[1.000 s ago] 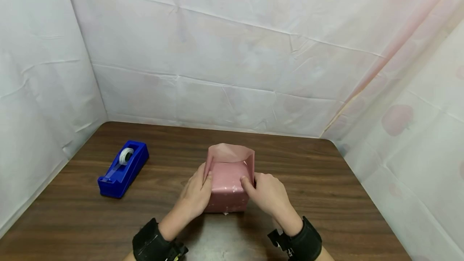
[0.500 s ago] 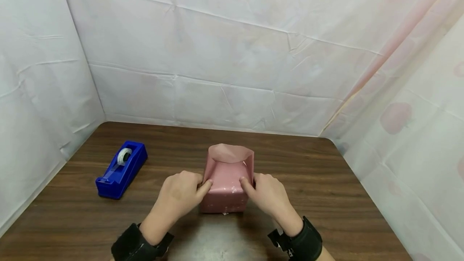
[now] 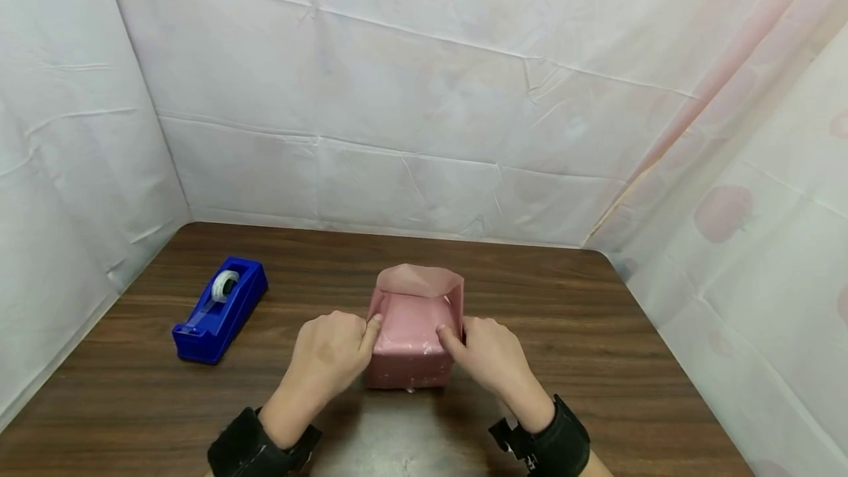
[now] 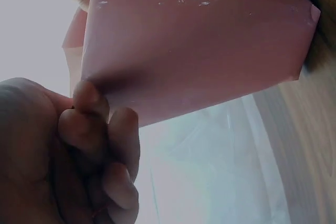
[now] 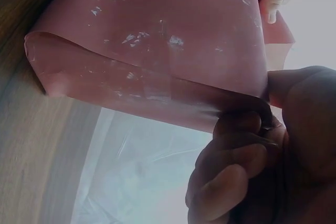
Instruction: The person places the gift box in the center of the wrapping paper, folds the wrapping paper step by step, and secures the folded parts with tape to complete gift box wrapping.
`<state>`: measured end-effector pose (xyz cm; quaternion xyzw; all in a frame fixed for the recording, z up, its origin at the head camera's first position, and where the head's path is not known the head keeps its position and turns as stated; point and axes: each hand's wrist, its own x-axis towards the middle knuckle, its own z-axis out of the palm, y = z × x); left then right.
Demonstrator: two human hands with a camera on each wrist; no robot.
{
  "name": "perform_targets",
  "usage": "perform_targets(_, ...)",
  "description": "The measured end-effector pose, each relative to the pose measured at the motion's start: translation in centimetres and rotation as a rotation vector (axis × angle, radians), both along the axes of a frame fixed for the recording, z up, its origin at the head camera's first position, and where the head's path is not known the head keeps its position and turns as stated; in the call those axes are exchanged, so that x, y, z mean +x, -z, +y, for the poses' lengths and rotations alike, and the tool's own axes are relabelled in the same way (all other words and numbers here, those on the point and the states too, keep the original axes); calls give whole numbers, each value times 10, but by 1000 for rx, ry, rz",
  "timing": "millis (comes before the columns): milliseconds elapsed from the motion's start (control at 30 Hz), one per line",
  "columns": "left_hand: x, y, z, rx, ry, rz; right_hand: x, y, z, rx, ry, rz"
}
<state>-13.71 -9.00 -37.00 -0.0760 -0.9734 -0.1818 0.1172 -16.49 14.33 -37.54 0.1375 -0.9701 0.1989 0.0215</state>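
A box-shaped parcel in shiny pink wrapping paper [image 3: 414,330] stands on the table, its paper rising past the top in a loose collar at the far side. At its left upper edge my left hand [image 3: 329,350] pinches the paper between thumb and curled fingers. My right hand [image 3: 492,353] grips the right upper edge in the same way, thumb over the top. In the right wrist view an overlapping paper fold [image 5: 131,80] runs along the parcel's side, with small white marks beside it. The left wrist view shows a smooth pink side [image 4: 199,45] and the left fingertips at its edge.
A blue tape dispenser [image 3: 221,311] with a roll of clear tape [image 3: 225,285] sits at the left of the dark wood table [image 3: 596,359]. White cloth [image 3: 371,94] hangs behind and at both sides. Each wrist wears a black band.
My left hand has gone from lying along the parcel's left side to pinching its upper edge, with the wrist swung outward. The right hand has stayed nearly still.
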Motion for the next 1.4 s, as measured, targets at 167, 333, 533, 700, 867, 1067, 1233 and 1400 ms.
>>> perform_targets(167, -4, 3, 1, -36, -22, 215, 1, -2, -1, 4, 3, -13)
perform_targets(333, -10, 7, 2, -53, -8, 341, 2, -3, -2, 7, 13, -19)
perform_targets(533, -16, 6, 0, 18, -14, 516, 2, -2, -2, 13, 23, -20)
perform_targets(700, -17, 6, 0, 33, -16, 520, 1, -3, -1, 7, 23, -18)
perform_targets(867, -13, 10, 3, 67, -63, 335, 0, -1, -1, -5, 18, -32)
perform_targets(1067, -14, 15, 9, 225, -91, 136, -1, -1, -1, -15, 13, -23)
perform_targets(1233, -12, 13, 12, 321, -174, -26, -2, -1, 0, -28, 5, -24)
perform_targets(1400, -11, 9, 11, 301, -170, -82, -2, -1, 1, -43, 12, -47)
